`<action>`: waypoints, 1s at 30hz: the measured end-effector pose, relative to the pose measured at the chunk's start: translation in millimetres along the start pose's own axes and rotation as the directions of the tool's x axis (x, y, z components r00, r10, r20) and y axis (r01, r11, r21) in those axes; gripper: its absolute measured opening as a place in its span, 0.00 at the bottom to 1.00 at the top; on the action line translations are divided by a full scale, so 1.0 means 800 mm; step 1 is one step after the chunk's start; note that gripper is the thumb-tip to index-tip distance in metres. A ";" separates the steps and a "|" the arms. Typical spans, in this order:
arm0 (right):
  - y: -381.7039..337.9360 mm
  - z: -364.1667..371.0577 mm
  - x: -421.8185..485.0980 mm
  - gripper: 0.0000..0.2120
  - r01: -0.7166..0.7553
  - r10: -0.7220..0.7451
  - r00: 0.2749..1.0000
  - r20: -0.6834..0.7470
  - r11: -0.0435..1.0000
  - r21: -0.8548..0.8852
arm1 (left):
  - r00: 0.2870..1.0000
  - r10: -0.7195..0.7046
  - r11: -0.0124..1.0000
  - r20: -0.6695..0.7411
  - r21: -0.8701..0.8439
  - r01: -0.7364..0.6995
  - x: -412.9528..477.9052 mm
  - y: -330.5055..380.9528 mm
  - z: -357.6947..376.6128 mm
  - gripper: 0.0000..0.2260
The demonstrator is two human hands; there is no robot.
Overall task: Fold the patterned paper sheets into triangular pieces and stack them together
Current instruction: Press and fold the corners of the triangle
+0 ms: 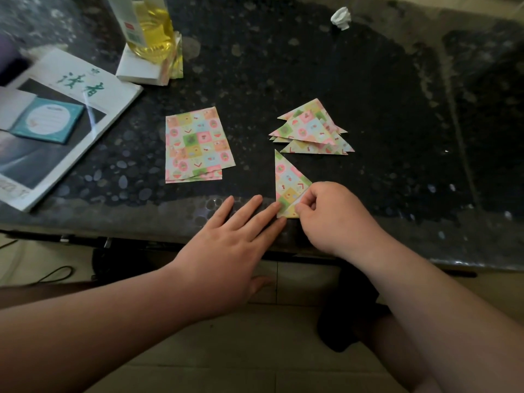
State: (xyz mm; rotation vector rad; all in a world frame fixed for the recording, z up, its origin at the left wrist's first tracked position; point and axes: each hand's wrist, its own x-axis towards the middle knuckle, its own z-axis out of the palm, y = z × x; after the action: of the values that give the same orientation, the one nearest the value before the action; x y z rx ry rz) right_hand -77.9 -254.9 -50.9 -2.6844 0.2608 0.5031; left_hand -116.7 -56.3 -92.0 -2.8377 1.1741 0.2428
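Observation:
A patterned paper folded into a triangle lies near the front edge of the dark table. My right hand pinches its lower right corner between thumb and fingers. My left hand lies flat with straight fingers, its fingertips pressing the triangle's lower left edge. A pile of several folded triangles sits just beyond, to the right. A small stack of flat, unfolded patterned sheets lies to the left of the triangle.
A magazine with a teal booklet on it lies at the left. A bottle of yellow liquid stands on a white box at the back. A crumpled white paper lies far back. The table's front edge runs under my hands.

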 end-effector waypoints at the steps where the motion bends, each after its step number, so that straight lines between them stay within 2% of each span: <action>1: 0.000 0.000 0.000 0.06 0.001 -0.001 1.000 0.002 1.000 -0.003 | 1.000 0.005 1.000 -0.005 0.002 -0.005 0.000 -0.002 0.000 0.42; 9: -0.003 0.002 -0.001 0.05 0.001 -0.001 1.000 -0.015 1.000 -0.024 | 1.000 0.000 1.000 -0.022 -0.030 -0.001 -0.001 -0.008 -0.002 0.45; 30: -0.001 0.004 -0.002 0.05 0.024 -0.025 0.999 -0.035 0.999 -0.026 | 0.998 -0.018 0.996 0.060 -0.085 0.023 0.003 0.004 -0.010 0.44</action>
State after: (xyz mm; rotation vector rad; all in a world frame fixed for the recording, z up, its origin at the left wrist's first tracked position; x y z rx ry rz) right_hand -80.1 -252.4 -53.2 -2.7199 0.2326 0.4552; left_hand -116.6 -61.1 -84.5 -2.8926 1.1496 0.3821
